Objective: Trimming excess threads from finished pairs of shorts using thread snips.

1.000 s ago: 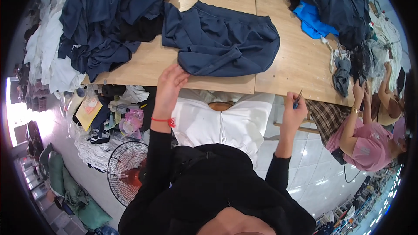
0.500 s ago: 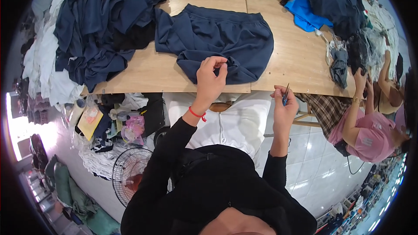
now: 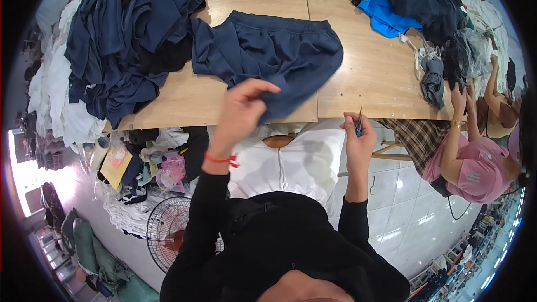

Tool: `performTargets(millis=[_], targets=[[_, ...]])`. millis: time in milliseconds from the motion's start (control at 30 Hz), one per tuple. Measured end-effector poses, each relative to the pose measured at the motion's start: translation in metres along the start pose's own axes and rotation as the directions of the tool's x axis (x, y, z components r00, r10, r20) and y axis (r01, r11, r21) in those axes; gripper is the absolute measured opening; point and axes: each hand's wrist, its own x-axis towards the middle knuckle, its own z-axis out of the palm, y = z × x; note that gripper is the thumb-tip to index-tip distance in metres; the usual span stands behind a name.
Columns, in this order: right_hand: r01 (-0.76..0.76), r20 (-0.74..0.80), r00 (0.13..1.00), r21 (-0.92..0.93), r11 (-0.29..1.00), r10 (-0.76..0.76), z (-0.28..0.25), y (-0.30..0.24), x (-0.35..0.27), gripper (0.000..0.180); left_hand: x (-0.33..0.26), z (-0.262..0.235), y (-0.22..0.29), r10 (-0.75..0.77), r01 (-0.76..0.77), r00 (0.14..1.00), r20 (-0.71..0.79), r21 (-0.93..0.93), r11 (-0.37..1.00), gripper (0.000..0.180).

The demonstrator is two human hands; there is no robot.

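Navy elastic-waist shorts [image 3: 279, 45] lie on the wooden table in front of me, waistband toward the far side. My left hand [image 3: 241, 113], with a red string bracelet at its wrist, is at their near edge. Its fingers are curled in on the cloth, partly smeared by motion, and the near corner of the shorts is blurred beside them. Just off the table's front edge, my right hand [image 3: 361, 140] holds small thread snips [image 3: 359, 125] with a blue part, their pointed blades upward. The snips are apart from the shorts.
Navy garments [image 3: 128, 39] are heaped at the table's left, more [image 3: 414, 0] at the far right with a bright blue cloth [image 3: 386, 14]. A co-worker in a pink shirt [image 3: 481, 173] handles dark cloth on the right. A fan [image 3: 168, 235] stands below left.
My left hand has moved left and toward me, and the near part of the shorts has shifted with it. My right hand keeps the snips, nearly still.
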Motion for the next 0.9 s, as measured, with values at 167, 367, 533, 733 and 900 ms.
performTargets(millis=[167,367,533,733,900], targets=[[0.030,-0.005,1.000,0.070,0.997,-0.030,-0.001,-0.018,0.002,0.014,0.014,-0.086,0.109,0.395,-0.158,0.771,-0.500,0.450,0.879,0.039],[-0.040,-0.041,0.998,0.010,0.999,0.040,-0.006,0.002,0.005,0.012,0.010,-0.067,0.036,0.447,-0.103,0.876,-0.183,0.833,0.543,0.057],[0.013,0.047,0.999,0.053,0.999,-0.016,0.007,-0.022,-0.004,0.016,0.064,-0.007,-0.042,0.233,-0.045,0.937,-0.262,0.569,0.821,0.052],[-0.028,-0.144,0.989,0.057,0.998,0.036,-0.034,-0.005,-0.009,0.013,0.057,-0.030,-0.073,0.336,-0.364,0.923,0.188,0.713,0.599,0.017],[0.005,-0.272,0.962,-0.031,0.999,-0.013,-0.079,0.041,-0.002,0.014,0.012,-0.105,-0.082,0.455,0.072,0.845,-0.280,0.904,0.421,0.026]])
